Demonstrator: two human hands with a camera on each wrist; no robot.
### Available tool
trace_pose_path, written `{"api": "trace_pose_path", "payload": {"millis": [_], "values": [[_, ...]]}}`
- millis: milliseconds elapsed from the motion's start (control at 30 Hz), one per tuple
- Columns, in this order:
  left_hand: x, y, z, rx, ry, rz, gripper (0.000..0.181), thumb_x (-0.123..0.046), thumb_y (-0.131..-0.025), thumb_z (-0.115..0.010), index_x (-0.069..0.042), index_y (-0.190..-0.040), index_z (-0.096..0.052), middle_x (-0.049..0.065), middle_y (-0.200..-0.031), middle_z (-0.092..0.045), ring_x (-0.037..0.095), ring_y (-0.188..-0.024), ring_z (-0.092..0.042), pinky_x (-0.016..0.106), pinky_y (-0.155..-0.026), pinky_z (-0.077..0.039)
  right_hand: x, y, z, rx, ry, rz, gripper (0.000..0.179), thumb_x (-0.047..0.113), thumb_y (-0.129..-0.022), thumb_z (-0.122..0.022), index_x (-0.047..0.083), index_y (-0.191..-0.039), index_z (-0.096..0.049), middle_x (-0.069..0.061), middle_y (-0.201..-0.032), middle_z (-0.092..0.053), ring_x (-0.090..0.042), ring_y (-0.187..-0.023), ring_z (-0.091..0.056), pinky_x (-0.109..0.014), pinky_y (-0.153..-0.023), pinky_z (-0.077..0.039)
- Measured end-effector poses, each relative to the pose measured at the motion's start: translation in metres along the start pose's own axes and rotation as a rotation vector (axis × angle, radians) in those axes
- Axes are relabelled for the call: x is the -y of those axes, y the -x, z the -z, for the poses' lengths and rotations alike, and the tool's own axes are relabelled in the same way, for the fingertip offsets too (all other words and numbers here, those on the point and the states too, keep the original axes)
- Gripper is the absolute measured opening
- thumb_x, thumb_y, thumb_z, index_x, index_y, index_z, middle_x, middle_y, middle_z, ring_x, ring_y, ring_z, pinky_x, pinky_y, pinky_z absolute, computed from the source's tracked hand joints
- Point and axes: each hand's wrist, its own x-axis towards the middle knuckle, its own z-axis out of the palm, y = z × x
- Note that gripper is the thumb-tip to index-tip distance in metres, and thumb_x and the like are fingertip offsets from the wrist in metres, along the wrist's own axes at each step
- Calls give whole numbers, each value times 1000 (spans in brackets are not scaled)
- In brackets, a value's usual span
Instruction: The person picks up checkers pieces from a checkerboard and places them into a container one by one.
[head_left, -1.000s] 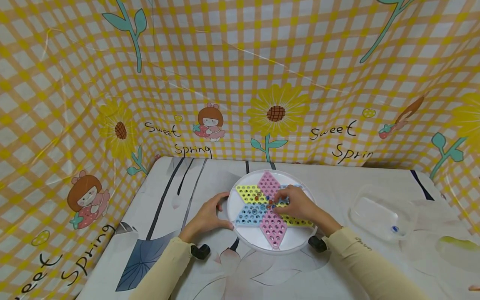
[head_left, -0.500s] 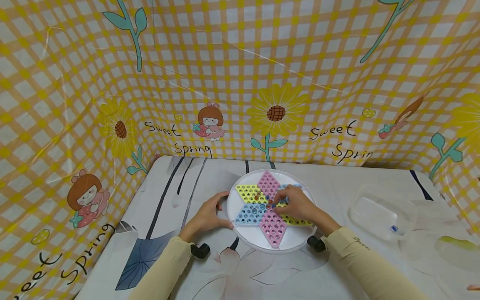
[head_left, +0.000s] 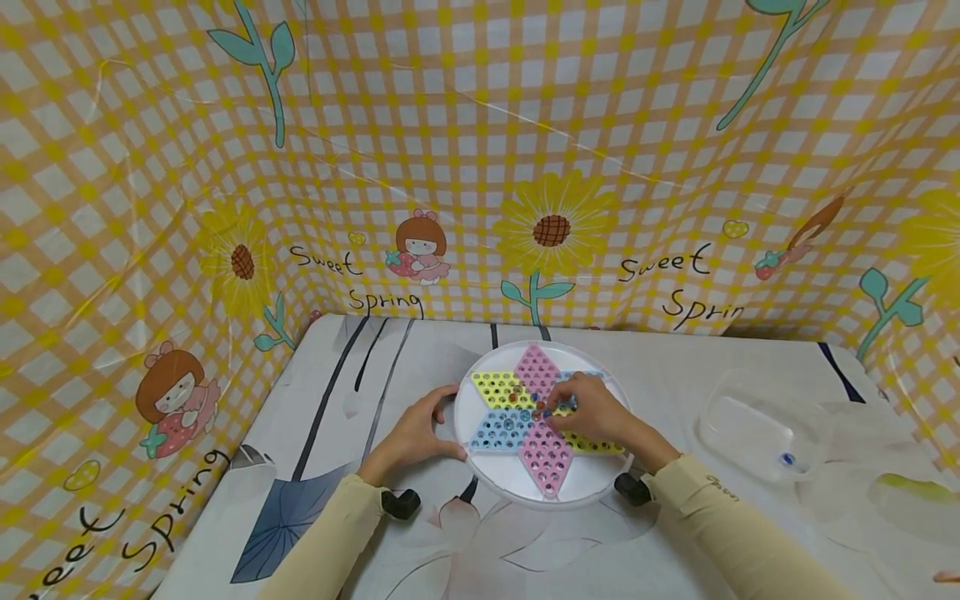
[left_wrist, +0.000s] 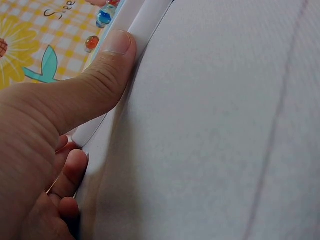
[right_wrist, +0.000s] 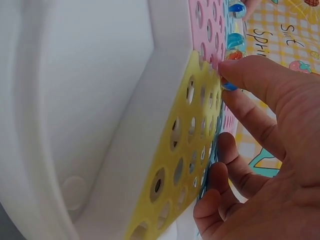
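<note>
1. A blue marble (right_wrist: 229, 86) is being grasped at the middle of the game board (head_left: 491, 475), pinched by the right hand's (head_left: 592, 408) grip; seating cannot be told.
2. The board's rim is being clasped by the left hand (head_left: 415, 429).
3. Judged best: marble being pressed straight down, neighbouring red marble (right_wrist: 235, 55) being left unbumped.
4. No long axis is being shown by the round marble; the board's pink points are being aligned roughly near-to-far on the bench (head_left: 667, 367).

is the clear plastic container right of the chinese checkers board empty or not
Not empty: in the head view, a blue-and-white marble shows inside the clear plastic container, toward its near right corner.
</note>
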Motion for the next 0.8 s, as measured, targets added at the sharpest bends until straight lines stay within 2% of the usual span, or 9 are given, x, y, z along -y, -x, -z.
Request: {"api": "trace_pose_path", "payload": {"millis": [267,467,633,800], "values": [[2,-1,0,-4,-7,-41,105,-28,-65,-100,-13,-153,-44,2,-96,-52,17,-88,-47,32,-78,-39,-1,-1,12,58,-6,78,11,16,-88,-81,11,-94,-72,-5,-97,-64,-24,-92,-57,-41,-82,-47],[2,-1,0,-4,-6,-44,105,-29,-66,-99,-13,-153,-44,3,-95,-52,17,-87,-47,32,-77,-40,-2,-2,21,71,-6,73,12,15,-90,-79,13,-98,-71,-6,-99,-62,-26,-91,-54,-40,-80,-45],[1,1,-1,0,-5,-19,104,-29,-66,-99,-14,-153,-44,2,-96,-52,17,-88,-47,33,-78,-39,-4,-4,28,47,-10,99,13,13,-89,-78,13,-100,-70,-8,-100,-62,-27,-91,-53,-38,-78,-46],[0,1,-1,2,2,-19,104,-28,-66,-99,-14,-153,-44,2,-96,-51,17,-88,-47,32,-78,-39,-2,-5,34,-23,-22,144,15,12,-89,-80,12,-101,-71,-11,-102,-61,-28,-89,-54,-38,-75,-46]]}}
